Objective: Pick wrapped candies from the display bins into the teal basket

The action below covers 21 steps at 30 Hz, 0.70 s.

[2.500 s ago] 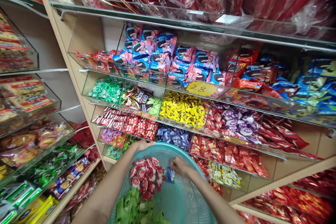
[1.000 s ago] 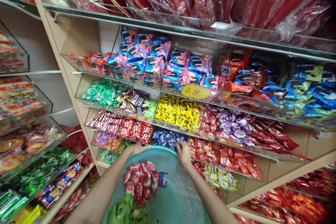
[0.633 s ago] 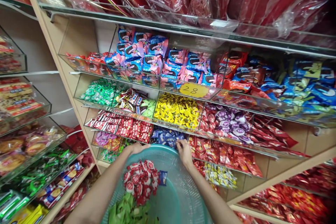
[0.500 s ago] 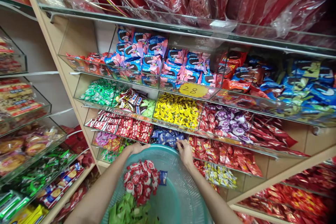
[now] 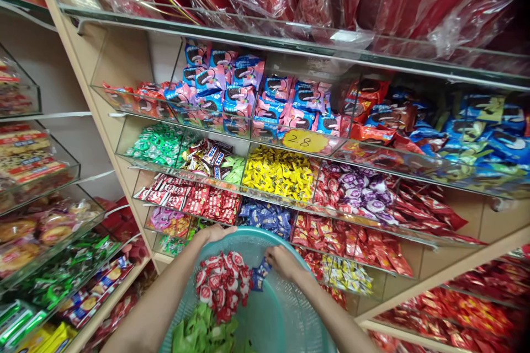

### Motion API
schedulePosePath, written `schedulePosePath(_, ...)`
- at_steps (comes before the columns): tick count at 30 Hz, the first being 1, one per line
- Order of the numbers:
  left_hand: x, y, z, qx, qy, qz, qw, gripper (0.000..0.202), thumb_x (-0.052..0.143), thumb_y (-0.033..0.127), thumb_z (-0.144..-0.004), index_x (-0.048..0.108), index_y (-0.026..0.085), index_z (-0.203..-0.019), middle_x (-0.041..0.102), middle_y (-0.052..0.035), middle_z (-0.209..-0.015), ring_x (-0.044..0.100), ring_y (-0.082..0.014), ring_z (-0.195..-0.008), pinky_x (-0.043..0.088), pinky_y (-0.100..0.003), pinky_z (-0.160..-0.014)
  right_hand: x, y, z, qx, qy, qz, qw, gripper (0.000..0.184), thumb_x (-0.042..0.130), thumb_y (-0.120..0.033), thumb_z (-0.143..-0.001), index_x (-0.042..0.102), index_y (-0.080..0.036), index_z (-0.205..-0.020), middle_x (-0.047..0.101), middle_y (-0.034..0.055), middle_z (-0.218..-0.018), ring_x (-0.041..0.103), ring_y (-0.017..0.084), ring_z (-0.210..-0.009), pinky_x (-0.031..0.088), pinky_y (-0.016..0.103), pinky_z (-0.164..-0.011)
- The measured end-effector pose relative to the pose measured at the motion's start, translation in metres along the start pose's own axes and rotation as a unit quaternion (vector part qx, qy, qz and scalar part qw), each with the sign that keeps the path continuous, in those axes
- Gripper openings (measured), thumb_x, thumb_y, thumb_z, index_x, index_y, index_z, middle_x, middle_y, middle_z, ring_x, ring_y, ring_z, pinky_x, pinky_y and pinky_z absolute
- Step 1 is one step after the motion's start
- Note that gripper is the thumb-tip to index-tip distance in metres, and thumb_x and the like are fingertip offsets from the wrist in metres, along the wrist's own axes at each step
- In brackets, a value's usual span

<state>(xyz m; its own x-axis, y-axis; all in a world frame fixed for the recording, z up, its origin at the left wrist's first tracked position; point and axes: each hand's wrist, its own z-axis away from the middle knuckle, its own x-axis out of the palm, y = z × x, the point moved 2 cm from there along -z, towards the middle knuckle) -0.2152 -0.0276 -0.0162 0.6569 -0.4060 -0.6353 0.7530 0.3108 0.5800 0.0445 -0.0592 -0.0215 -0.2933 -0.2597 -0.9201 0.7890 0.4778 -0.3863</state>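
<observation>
Our right hand (image 5: 282, 261) pinches a small blue foil candy (image 5: 262, 271) over the teal mesh basket (image 5: 285, 314), beside glossy red-white candies (image 5: 223, 284) and green wrappers (image 5: 202, 333). Left hand (image 5: 215, 231) grips the basket rim. Clear acrylic bins (image 5: 265, 215) sit on beige shelving (image 5: 434, 281) behind.

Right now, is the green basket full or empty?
Partly filled: the green basket holds red-white candies and green candies, with bare mesh left.

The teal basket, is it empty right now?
No, the teal basket holds a pile of red and white candies, green packets and a blue packet by the right hand.
</observation>
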Motion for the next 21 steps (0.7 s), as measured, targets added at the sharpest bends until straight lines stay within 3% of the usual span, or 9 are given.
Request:
schedulePosePath(5,0.0,-0.002,-0.002,-0.006,-0.003,0.001,1.0,0.074,0.042,0.077,-0.053,0.066,0.012,-0.077,0.066,-0.0111,-0.086,0.061,-0.0234,-0.074,0.044,-0.026,-0.064,0.024,0.005,-0.014,-0.023,-0.032,-0.024,0.999,0.014,0.05,-0.012,-0.07,0.061,-0.018,-0.066,0.061,0.0005,-0.066,0.052,0.013,-0.063,0.032,0.021,-0.055)
schedulePosePath(12,0.003,-0.005,-0.006,0.003,-0.002,0.019,1.0,0.069,0.044,0.075,-0.053,0.066,0.013,-0.076,0.066,-0.0106,-0.087,0.061,-0.0224,-0.074,0.044,-0.025,-0.062,0.034,-0.003,-0.025,-0.014,0.004,-0.024,1.0,0.017,0.046,-0.016,-0.075,0.063,-0.018,-0.074,0.062,0.0027,-0.074,0.053,0.015,-0.075,0.036,0.023,-0.066)
schedulePosePath(17,0.002,-0.005,-0.005,-0.006,0.002,0.017,1.0,0.068,0.045,0.075,-0.053,0.065,0.012,-0.071,0.067,-0.0108,-0.083,0.061,-0.0231,-0.072,0.044,-0.026,-0.06,0.022,-0.011,-0.022,-0.007,0.015,0.004,1.0,0.02,0.042,-0.022,-0.079,0.061,-0.02,-0.083,0.063,0.0032,-0.086,0.055,0.015,-0.081,0.036,0.022,-0.069)
schedulePosePath(21,0.002,-0.003,-0.002,-0.004,-0.007,0.032,0.999,0.069,0.045,0.075,-0.053,0.065,0.012,-0.073,0.067,-0.0096,-0.08,0.061,-0.0235,-0.072,0.044,-0.026,-0.061,-0.002,-0.015,-0.02,0.01,0.09,-0.022,0.996,0.02,0.04,-0.025,-0.081,0.06,-0.021,-0.081,0.063,0.0029,-0.086,0.057,0.014,-0.081,0.035,0.02,-0.068)
